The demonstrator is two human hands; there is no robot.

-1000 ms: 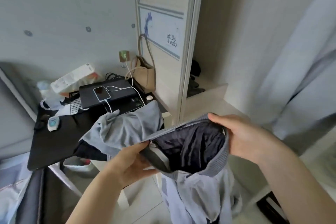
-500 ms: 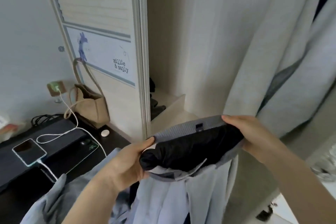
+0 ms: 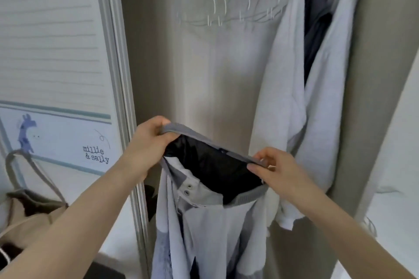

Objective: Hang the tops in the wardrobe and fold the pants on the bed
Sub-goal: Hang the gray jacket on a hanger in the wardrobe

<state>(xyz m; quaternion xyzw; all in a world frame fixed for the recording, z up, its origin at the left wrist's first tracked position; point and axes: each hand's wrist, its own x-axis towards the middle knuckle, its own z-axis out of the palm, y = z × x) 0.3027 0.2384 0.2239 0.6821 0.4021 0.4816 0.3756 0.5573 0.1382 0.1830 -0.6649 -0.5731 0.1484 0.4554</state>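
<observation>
Jacket (image 3: 210, 229) before empty hangers (image 3: 226, 4), hung grey garment (image 3: 290, 97) alongside

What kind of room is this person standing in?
Most likely a bedroom, at an open wardrobe. Empty white hangers hang along the top, a pale garment hangs beside them, and a tan bag sits by the sliding door.

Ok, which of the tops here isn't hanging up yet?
The light blue top with the grey collar: left hand and right hand grip its collar, while the pale grey top and dark top hang inside.
</observation>
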